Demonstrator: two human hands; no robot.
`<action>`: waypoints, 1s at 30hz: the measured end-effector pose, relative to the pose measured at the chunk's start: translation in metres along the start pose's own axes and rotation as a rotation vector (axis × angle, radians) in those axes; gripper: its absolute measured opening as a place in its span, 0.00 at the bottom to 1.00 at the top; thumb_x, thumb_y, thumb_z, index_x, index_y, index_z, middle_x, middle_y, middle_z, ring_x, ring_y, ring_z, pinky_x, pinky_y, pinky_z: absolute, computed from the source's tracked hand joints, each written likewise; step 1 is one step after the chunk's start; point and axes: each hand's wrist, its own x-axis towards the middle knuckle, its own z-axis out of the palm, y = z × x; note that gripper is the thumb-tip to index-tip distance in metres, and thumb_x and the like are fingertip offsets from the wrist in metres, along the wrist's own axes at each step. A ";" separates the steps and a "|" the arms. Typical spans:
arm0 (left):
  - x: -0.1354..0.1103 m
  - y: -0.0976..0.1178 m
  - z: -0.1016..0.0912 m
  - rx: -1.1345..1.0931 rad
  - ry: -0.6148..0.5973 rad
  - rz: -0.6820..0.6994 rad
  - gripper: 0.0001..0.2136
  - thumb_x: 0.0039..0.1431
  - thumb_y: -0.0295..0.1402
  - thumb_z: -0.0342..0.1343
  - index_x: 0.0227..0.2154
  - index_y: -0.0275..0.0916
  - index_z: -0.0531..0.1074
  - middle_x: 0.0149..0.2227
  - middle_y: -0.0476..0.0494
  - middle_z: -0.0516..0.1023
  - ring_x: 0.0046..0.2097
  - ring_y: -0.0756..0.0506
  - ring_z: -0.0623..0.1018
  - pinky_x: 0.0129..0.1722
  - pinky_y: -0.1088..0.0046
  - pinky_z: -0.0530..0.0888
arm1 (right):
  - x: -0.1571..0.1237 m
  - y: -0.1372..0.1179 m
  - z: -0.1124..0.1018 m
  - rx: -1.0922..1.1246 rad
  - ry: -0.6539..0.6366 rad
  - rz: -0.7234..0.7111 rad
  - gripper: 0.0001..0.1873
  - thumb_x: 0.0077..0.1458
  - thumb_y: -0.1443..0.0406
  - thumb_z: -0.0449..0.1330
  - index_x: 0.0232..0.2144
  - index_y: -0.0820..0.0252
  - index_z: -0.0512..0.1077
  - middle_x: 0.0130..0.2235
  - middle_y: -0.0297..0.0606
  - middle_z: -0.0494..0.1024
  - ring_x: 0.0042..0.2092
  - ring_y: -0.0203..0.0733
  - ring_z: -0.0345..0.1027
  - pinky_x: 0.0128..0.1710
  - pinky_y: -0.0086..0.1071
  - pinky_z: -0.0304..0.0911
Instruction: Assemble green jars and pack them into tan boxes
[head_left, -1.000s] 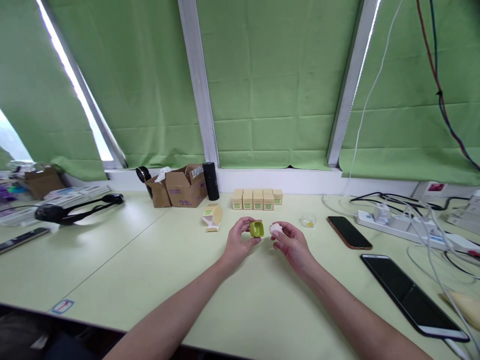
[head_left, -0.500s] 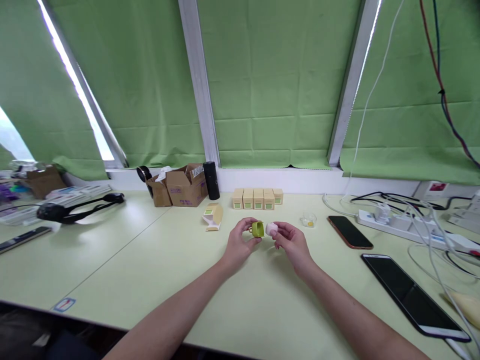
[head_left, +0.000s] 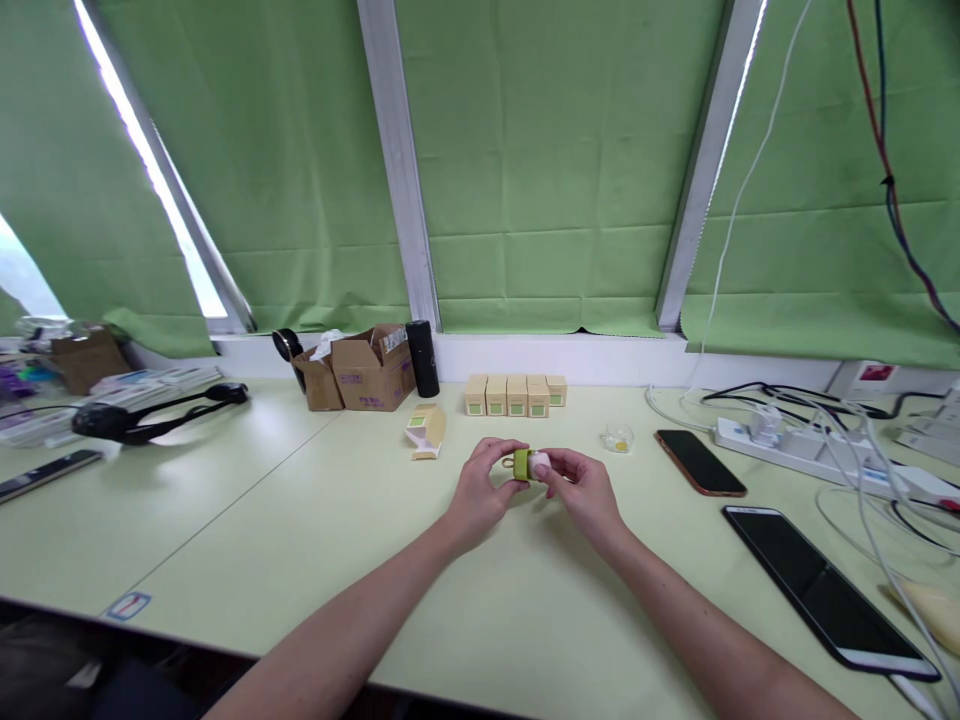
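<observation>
Between thumb and fingers, my left hand (head_left: 484,492) grips a small green case with a ring on its left side (head_left: 521,464). A small white rounded piece (head_left: 537,463) is pinched in my right hand (head_left: 585,490). The white piece meets the open right side of the green case, and part of it seems to be inside; how deep I cannot tell. Both hands are just above the table, close together. Beyond them stands a row of several small tan boxes (head_left: 516,396). An opened tan box (head_left: 426,432) lies to the left of that row.
A clear plastic piece with a yellow spot (head_left: 617,438) lies right of my hands. Further right are a phone (head_left: 699,462), a large tablet-like phone (head_left: 825,590) and a white power strip (head_left: 810,460) with tangled cables. Cardboard boxes (head_left: 375,375) and a black cylinder (head_left: 423,360) stand at the back.
The gap between the green case and the white piece has closed. The case has turned so its opening faces right, and the white piece now sits against it.
</observation>
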 end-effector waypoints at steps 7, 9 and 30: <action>0.000 -0.001 -0.001 0.049 -0.021 0.019 0.21 0.52 0.25 0.69 0.49 0.48 0.79 0.47 0.42 0.75 0.51 0.40 0.77 0.55 0.59 0.73 | 0.000 0.002 -0.002 -0.064 0.001 -0.008 0.22 0.49 0.49 0.71 0.38 0.59 0.83 0.35 0.45 0.85 0.34 0.48 0.76 0.30 0.35 0.69; 0.001 -0.001 -0.001 0.051 -0.019 0.032 0.21 0.51 0.26 0.70 0.49 0.48 0.79 0.47 0.42 0.75 0.50 0.40 0.77 0.55 0.59 0.73 | 0.000 0.002 -0.002 -0.080 0.007 -0.013 0.22 0.49 0.48 0.70 0.37 0.59 0.83 0.34 0.44 0.85 0.33 0.46 0.75 0.30 0.35 0.68; -0.004 -0.002 0.005 0.065 -0.011 0.026 0.19 0.55 0.32 0.69 0.50 0.46 0.78 0.48 0.41 0.77 0.51 0.40 0.77 0.55 0.60 0.73 | -0.004 -0.006 0.001 -0.147 0.013 0.002 0.28 0.52 0.40 0.65 0.35 0.59 0.81 0.30 0.42 0.82 0.28 0.44 0.70 0.27 0.35 0.67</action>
